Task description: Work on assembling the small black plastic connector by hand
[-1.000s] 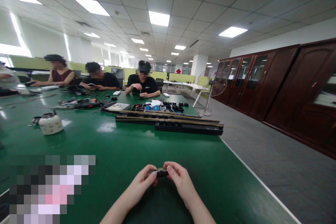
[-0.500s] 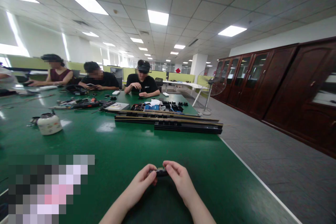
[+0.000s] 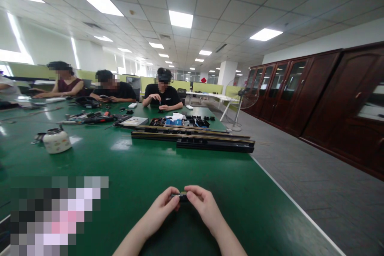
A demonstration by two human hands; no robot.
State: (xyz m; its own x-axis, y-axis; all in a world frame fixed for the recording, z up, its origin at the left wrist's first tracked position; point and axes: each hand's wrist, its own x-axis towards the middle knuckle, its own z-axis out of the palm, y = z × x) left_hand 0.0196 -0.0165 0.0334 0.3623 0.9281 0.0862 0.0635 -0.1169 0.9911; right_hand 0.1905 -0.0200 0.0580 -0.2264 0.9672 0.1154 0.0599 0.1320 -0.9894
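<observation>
Both of my hands meet low in the middle of the view, just above the green table (image 3: pixel 126 168). My left hand (image 3: pixel 160 210) pinches one end of a small black part (image 3: pixel 182 197) and my right hand (image 3: pixel 204 208) pinches the other end. The fingers of both hands are curled round it, so most of the part is hidden. A dark mat (image 3: pixel 180 236) lies under my wrists.
Long black rails (image 3: pixel 192 138) lie across the table beyond my hands, with small black parts and tools behind them. A white jar (image 3: pixel 56 141) stands at the left. Three people sit at the far end. The table's right edge (image 3: pixel 288 200) borders a grey floor and dark wooden cabinets (image 3: pixel 330 96).
My hands have stayed together on the small black part, with only a slight shift of the fingers. The people at the far end have hardly moved.
</observation>
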